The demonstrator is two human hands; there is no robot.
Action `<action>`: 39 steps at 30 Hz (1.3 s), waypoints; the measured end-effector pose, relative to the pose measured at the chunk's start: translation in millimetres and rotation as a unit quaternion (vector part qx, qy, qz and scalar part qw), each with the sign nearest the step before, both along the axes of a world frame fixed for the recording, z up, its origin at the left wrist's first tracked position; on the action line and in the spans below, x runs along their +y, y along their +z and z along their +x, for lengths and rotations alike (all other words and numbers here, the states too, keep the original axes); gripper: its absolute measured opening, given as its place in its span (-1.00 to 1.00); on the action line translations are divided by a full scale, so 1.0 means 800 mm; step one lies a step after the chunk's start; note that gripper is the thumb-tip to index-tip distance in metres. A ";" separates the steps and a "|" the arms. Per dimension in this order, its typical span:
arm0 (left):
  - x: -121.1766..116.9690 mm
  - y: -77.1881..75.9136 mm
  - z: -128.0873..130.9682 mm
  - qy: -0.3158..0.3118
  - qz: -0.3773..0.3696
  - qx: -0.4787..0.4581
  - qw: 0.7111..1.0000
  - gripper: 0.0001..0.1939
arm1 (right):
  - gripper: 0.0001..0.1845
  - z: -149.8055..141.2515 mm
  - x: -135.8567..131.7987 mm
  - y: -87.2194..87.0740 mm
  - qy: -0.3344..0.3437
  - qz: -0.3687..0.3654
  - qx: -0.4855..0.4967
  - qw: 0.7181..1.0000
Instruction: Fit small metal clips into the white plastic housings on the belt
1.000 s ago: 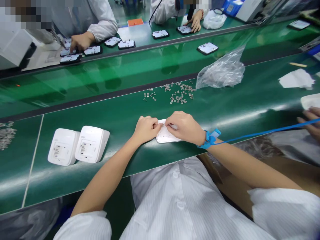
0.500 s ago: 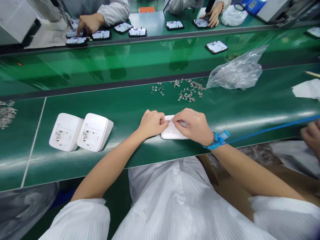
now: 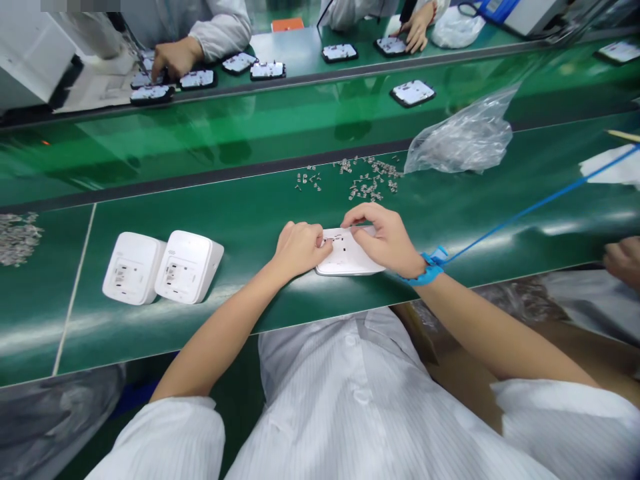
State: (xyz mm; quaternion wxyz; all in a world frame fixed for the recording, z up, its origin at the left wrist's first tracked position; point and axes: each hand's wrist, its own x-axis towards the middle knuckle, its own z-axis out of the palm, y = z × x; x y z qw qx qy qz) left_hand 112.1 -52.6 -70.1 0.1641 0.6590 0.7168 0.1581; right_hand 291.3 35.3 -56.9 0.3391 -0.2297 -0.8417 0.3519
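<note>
A white plastic housing (image 3: 346,259) with small dark slots on its upper face lies on the green bench before me. My left hand (image 3: 300,248) grips its left end, the thumb resting on the face and the other fingers curled. Over the right end is my right hand (image 3: 386,239), closed around the far right corner with its thumb on the top; part of the housing is hidden under it. A blue wrist strap (image 3: 427,268) with a cord circles my right wrist. Small metal parts (image 3: 373,180) are scattered just beyond my hands.
Two white boxy devices (image 3: 133,267) stand side by side at left. More small parts (image 3: 19,239) are heaped at the far left. A clear plastic bag (image 3: 463,143) lies behind right. Across the green conveyor (image 3: 280,123), co-workers' hands (image 3: 177,57) handle black-edged units.
My right hand has gone from a fingertip pinch on the housing's face to holding its right end. More of the slotted face shows. My left hand keeps its place on the housing.
</note>
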 end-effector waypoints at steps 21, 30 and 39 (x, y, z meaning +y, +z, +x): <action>-0.232 0.024 -0.046 0.366 0.092 0.167 0.911 -0.50 | -0.83 0.036 0.025 -0.066 -0.121 -0.063 -0.049 0.989; -0.233 0.006 -0.067 0.450 0.082 0.070 0.886 -0.61 | -0.80 0.038 0.024 -0.058 -0.121 -0.069 -0.076 0.987; -0.227 0.003 -0.077 0.541 0.078 0.078 0.834 -0.65 | -0.75 0.036 0.027 -0.060 -0.117 -0.067 -0.088 0.987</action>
